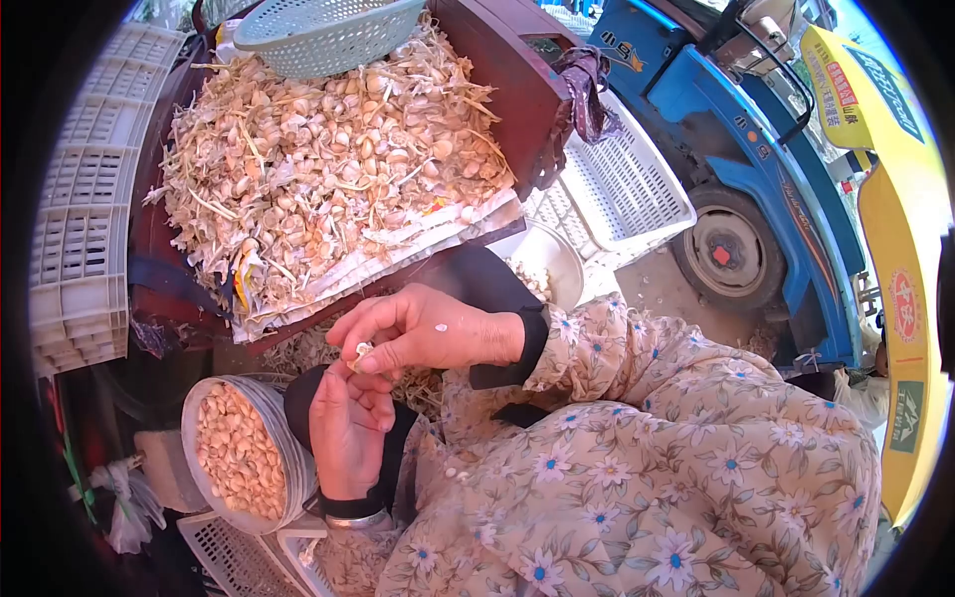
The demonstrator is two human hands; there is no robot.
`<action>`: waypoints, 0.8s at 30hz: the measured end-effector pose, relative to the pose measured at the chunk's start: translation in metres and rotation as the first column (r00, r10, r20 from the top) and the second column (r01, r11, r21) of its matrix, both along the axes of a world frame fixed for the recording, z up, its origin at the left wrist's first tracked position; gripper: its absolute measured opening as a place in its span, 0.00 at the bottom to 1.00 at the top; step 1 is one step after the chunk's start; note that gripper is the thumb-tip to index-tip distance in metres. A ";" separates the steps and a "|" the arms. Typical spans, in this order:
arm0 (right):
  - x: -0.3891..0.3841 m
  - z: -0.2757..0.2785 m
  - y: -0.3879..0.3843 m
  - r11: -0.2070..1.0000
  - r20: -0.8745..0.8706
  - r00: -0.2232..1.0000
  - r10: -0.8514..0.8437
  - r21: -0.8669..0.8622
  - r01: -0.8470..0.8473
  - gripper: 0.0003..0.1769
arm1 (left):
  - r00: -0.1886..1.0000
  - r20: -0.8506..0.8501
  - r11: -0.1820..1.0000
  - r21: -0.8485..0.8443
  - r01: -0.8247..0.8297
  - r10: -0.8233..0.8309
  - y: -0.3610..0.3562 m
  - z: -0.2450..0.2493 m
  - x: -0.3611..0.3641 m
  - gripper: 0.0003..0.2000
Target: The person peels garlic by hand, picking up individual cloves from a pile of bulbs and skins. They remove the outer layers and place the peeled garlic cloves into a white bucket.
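Observation:
Between the thumb and fingers of my right hand (428, 333) is a small pale garlic clove (364, 349). Just below it, my left hand (348, 428) has its palm turned up and its fingers curled together, their tips against the right fingertips; what they hold is hidden. A big heap of garlic cloves with dry skins and stalks (338, 149) lies beyond both hands. At the lower left, a round tub (303, 468) holds many cloves (239, 448). Behind my right wrist, a pale bowl (565, 264) contains whitish pieces.
A light green basket (333, 38) rests on the heap's far side. White crates stand at the left (85, 209) and upper right (637, 179); another (234, 557) is below the tub. A blue vehicle (736, 129) and yellow canopy (895, 259) are on the right.

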State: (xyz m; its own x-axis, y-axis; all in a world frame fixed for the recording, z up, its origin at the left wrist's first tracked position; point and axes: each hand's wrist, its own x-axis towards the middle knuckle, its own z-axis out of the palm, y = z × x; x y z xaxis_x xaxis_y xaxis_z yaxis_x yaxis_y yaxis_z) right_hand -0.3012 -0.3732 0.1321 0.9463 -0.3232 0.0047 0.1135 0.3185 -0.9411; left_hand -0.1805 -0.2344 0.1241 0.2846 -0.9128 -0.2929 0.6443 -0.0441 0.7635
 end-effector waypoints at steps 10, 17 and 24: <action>-0.016 -0.023 0.009 0.947 0.029 0.951 -0.307 0.111 0.302 0.07 | 0.921 -0.388 0.994 -0.078 -0.077 0.041 -0.019 -0.013 -0.033 0.04; -0.015 -0.013 -0.045 0.792 -0.209 0.943 -0.260 -0.605 0.084 0.13 | 0.972 0.123 0.966 -0.189 -0.175 0.200 -0.010 0.033 -0.016 0.05; 0.048 -0.037 -0.116 0.153 0.239 0.876 -0.419 -0.932 0.328 0.08 | -0.019 0.999 0.800 0.014 -0.600 -0.032 0.085 -0.029 0.166 0.11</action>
State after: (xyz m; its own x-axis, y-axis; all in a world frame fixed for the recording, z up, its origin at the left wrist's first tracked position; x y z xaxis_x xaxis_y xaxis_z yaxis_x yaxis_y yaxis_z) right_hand -0.2530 -0.4890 0.0952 0.7243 -0.4420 0.5292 -0.1295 -0.8410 -0.5252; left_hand -0.0145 -0.1492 0.0949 0.7766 -0.5636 0.2816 -0.5964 -0.5135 0.6169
